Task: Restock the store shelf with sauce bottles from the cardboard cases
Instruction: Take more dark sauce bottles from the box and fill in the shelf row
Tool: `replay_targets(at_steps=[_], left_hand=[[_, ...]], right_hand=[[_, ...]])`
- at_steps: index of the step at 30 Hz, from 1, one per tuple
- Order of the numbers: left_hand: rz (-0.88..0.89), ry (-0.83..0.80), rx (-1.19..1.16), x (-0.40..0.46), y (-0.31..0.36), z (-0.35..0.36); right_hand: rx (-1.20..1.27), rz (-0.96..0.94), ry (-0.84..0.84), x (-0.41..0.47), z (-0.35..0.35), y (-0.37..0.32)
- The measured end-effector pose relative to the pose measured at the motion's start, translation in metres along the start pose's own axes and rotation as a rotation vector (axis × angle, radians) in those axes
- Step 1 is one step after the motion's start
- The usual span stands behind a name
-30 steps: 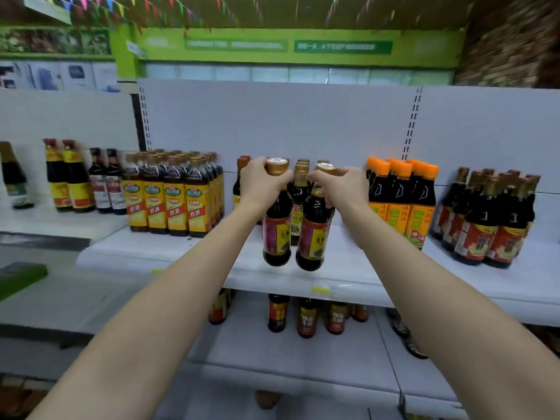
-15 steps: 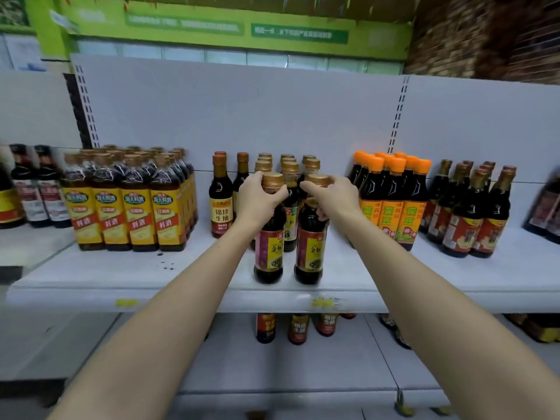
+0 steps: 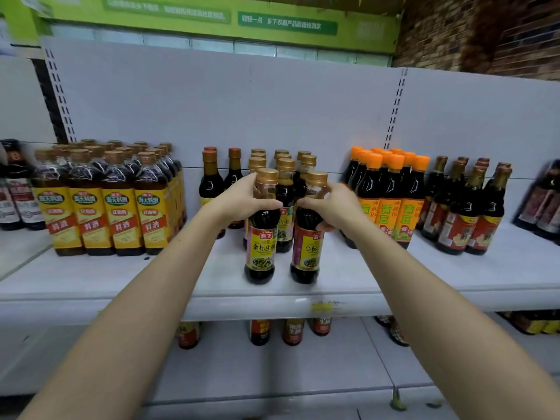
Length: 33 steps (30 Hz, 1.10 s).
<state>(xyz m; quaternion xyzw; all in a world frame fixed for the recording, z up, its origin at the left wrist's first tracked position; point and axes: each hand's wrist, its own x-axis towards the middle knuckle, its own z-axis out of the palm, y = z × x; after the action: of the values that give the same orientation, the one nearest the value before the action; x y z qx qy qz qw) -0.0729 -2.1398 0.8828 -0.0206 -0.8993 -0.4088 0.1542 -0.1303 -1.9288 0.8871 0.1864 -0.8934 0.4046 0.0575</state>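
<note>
Far left of the shelf [image 3: 91,277]: yellow-label cooking wine bottles [image 3: 118,204] in a tight block, well apart from the work zone. Next over, two brown-capped dark bottles [image 3: 212,180] at the back.

Centre: left hand [image 3: 242,198] grips the shoulder of the left soy sauce bottle [image 3: 261,237], thumb across the front, fingers curled behind the neck. Bottle upright, long axis vertical, base on the shelf near the front edge. Just beside it, right hand [image 3: 336,207] grips the right soy sauce bottle [image 3: 307,241] the same way, also upright and seated; a small gap shows between the two.

Key relation: both bottles sit directly under the hands, in front of the gold-capped rows [image 3: 285,165] of the same product. The rows lie straight behind, away from the person. Each hand is on its own bottle, neither nearer. Likely next move: push back to close up with the rows, or let go. Judgement only.

Risk: high grip on tall narrow bottles, so a shove at the neck may tip them into the row behind.

Right: orange-capped bottles [image 3: 391,195] just beside the right hand, then red-label bottles [image 3: 466,213]. No cardboard cases in view.
</note>
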Motion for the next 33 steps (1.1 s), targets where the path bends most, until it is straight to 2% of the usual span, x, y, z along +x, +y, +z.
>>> replay_targets(at_steps=[13,22,28,33], left_hand=[[-0.076,-0.047,-0.109,0.015,-0.005,-0.003],[-0.034,-0.008,-0.111,0.025,-0.014,0.002],[0.033,0.107,0.008,0.018,-0.013,0.009],[0.025,0.114,0.042,0.012,-0.008,-0.001]], right_hand=[[-0.007,-0.047,0.171,0.062,0.032,0.018],[0.115,0.039,0.296,0.080,0.045,0.023],[0.116,-0.016,0.321,0.073,0.057,0.027],[0.111,0.042,0.224,0.070,0.048,0.022]])
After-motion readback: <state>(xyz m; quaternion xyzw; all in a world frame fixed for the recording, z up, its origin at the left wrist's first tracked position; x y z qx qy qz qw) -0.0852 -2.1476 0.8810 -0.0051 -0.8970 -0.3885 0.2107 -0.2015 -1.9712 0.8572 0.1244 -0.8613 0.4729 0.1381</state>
